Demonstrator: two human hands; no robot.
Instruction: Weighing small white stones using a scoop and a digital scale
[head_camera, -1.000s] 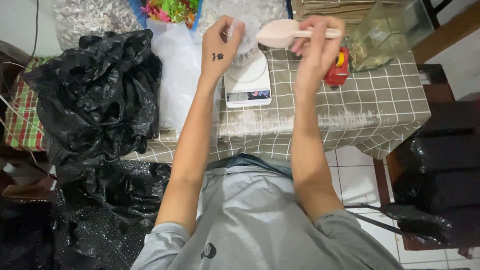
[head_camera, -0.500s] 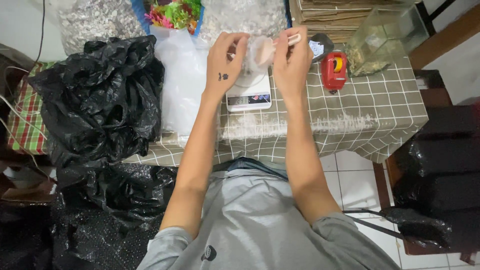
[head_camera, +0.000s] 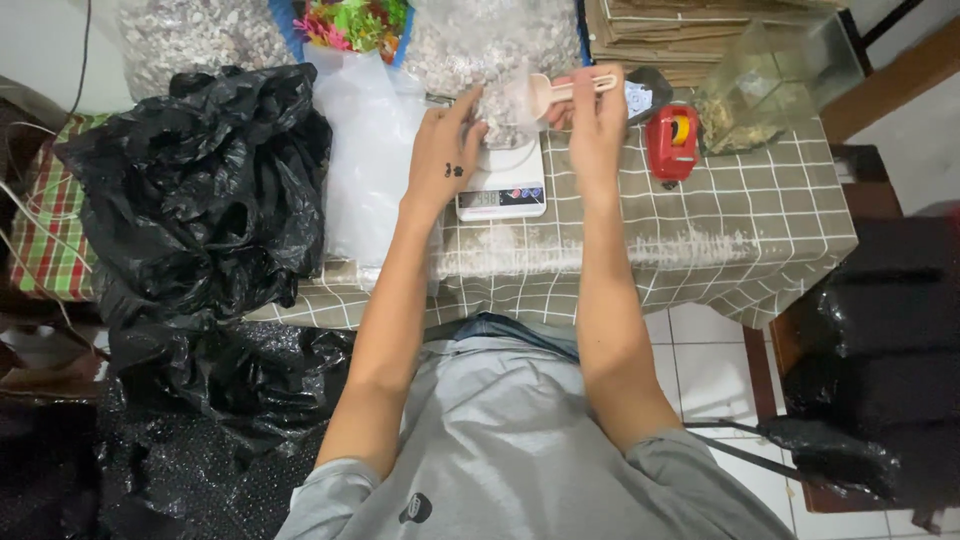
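Both hands (head_camera: 520, 135) hold scoop (head_camera: 560, 92) (perhaps pouring) above scale (head_camera: 503, 188).

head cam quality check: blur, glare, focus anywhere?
Head view: even indoor light, soft shadows; sheen on the black plastic bags; slight motion blur on the right hand and pale scoop; left hand sharper; scale display unreadable.

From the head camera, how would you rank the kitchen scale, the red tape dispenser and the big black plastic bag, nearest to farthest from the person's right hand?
Measured from the right hand, which holds a pale scoop:
1. Red tape dispenser, just to its right on the checked tablecloth.
2. Kitchen scale, below and to its left; close to the dispenser's distance, so hard to separate.
3. Big black plastic bag, far left, clearly farthest.
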